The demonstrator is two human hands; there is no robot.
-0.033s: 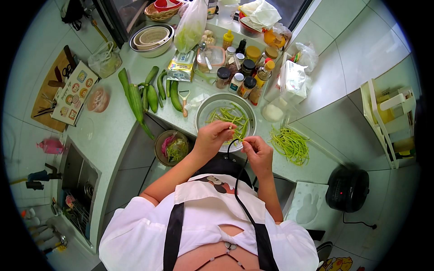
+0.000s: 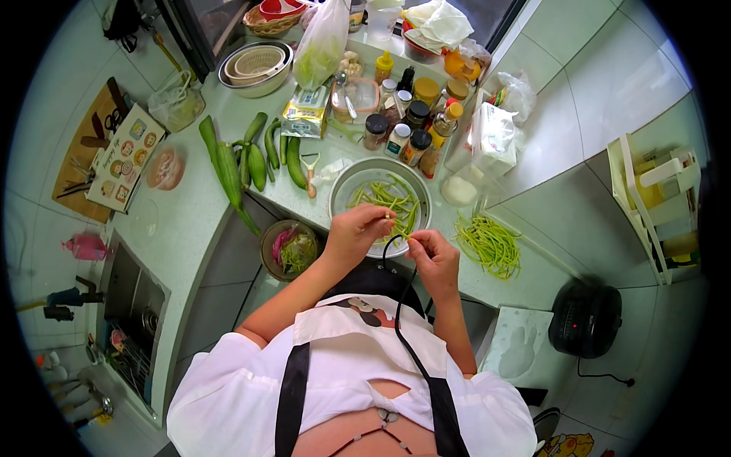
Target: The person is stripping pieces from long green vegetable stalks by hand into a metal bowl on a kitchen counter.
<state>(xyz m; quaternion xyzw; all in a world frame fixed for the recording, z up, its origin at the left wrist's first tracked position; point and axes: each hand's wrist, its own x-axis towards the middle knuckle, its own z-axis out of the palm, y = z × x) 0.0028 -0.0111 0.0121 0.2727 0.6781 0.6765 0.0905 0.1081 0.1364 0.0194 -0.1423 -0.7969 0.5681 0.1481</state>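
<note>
Over the near side of a round metal basin [image 2: 423,185], both my hands work close together. My left hand [image 2: 361,232] is closed in a pinch, with a small pale green bean end showing at its fingertips. My right hand [image 2: 435,259] pinches a green bean [image 2: 401,235], mostly hidden by the fingers. Broken green bean pieces [image 2: 392,196] lie in the basin. To the right of it, a pile of long whole green beans [image 2: 489,247] rests on the counter. A black cord hangs from my apron beside my right hand.
Below the counter edge at left stands a scrap bin [image 2: 268,263]. Loofah-like green gourds [image 2: 227,167] and a peeler [image 2: 311,177] lie left of the basin. Seasoning jars [image 2: 397,140] crowd behind it. A black cooker [image 2: 585,320] sits at right, a sink [image 2: 133,293] at left.
</note>
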